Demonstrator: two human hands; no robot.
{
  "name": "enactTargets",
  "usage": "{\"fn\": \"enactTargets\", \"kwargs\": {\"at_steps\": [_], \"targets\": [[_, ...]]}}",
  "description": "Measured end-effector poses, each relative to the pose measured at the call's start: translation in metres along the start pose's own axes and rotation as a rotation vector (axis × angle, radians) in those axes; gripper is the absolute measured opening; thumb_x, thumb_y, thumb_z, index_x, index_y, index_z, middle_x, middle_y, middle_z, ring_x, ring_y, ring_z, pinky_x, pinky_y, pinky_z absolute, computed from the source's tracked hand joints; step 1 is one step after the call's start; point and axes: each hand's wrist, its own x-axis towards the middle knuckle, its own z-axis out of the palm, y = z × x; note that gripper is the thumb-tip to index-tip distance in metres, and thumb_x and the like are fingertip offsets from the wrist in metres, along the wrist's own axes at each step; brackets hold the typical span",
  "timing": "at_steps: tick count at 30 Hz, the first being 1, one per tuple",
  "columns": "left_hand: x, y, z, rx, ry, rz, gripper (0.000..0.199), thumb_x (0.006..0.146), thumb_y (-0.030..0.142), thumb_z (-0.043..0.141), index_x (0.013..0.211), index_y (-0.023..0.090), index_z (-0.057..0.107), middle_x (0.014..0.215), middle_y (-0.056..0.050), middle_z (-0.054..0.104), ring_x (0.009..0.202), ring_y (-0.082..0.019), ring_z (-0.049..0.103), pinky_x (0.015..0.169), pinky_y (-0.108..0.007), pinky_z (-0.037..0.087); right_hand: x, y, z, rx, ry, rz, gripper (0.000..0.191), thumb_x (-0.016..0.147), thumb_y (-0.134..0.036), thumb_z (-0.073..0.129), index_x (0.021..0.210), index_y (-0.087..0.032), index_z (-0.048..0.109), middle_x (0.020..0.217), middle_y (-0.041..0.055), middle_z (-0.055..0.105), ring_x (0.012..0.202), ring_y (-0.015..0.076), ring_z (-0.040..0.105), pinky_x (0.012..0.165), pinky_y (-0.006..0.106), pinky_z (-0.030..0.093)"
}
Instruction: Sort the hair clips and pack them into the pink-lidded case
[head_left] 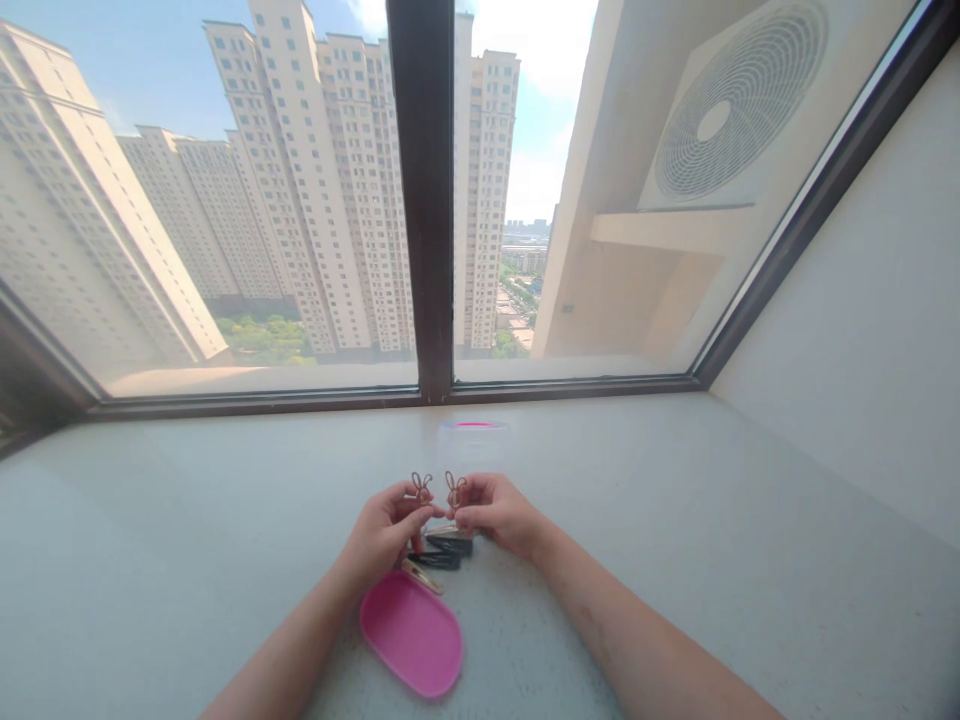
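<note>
Between the fingertips of my left hand [395, 528] is a small copper-brown, rabbit-shaped wire clip [421, 484], its ears pointing up. A matching rabbit-shaped clip [454, 487] is pinched in my right hand [495, 513]. The two hands are close together, their fingertips nearly touching. Just below them lie several black hair clips [442, 553], partly overlapping. A gold hair clip [424, 576] rests at the edge of the pink oval tray [414, 640]. Another light-coloured clip [446, 529] is partly hidden behind the fingers.
Beyond my hands, a clear plastic container [474, 440] with a pink strip stands on the pale windowsill [210, 530]. A dark window frame [431, 200] borders the far side, and a white wall [862, 330] closes the right.
</note>
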Motion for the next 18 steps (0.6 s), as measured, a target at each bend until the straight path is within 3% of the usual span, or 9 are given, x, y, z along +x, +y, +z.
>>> {"fn": "enactTargets", "kwargs": {"at_steps": [6, 18], "targets": [[-0.0023, 0.0002, 0.0002, 0.018, 0.023, 0.013, 0.029, 0.075, 0.040, 0.066, 0.087, 0.016, 0.057, 0.076, -0.005, 0.070, 0.040, -0.006, 0.044, 0.039, -0.019, 0.036, -0.0002, 0.0006, 0.0007, 0.028, -0.011, 0.000, 0.029, 0.055, -0.019, 0.081, 0.078, -0.012, 0.064, 0.069, 0.0012, 0.063, 0.058, 0.0105, 0.055, 0.051, 0.022, 0.042], [-0.0030, 0.0019, -0.0001, 0.044, 0.049, 0.012, 0.029, 0.074, 0.041, 0.066, 0.086, 0.015, 0.058, 0.074, -0.005, 0.069, 0.043, -0.007, 0.047, 0.042, -0.020, 0.038, -0.0011, -0.0001, 0.0008, 0.000, -0.030, 0.025, 0.029, 0.057, -0.018, 0.081, 0.079, -0.011, 0.064, 0.068, 0.0012, 0.063, 0.059, 0.0109, 0.056, 0.051, 0.021, 0.042]]}}
